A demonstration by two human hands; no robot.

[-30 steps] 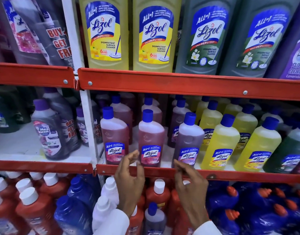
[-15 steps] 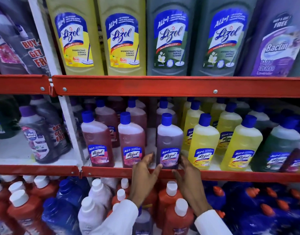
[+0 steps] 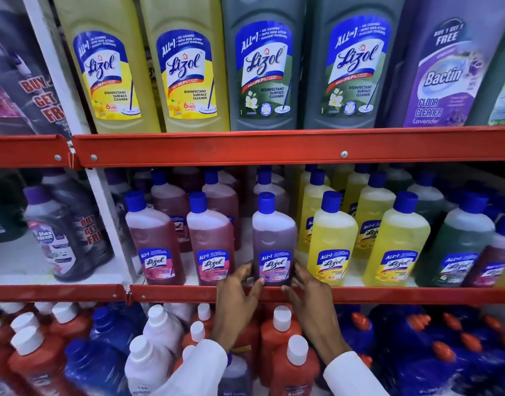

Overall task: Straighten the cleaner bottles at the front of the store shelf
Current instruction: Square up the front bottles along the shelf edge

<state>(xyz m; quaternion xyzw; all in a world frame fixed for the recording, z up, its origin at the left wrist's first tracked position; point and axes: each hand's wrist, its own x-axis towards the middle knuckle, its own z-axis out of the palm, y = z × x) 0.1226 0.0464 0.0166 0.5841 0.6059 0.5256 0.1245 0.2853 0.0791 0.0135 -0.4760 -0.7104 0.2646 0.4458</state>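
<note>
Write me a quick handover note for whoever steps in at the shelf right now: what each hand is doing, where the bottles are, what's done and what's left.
Left hand: fingers against the left side of the purple bottle, near its base.
Right hand: fingers against the bottle's right side; both hands bracket it, no full grip closed round it.
Purple bottle: upright at the front of the middle shelf, label facing out.
Done, by the look of it: the two pink bottles to its left stand upright, labels forward.
Left: finish squaring the purple bottle, then check the yellow bottles and the green one to the right.
</note>
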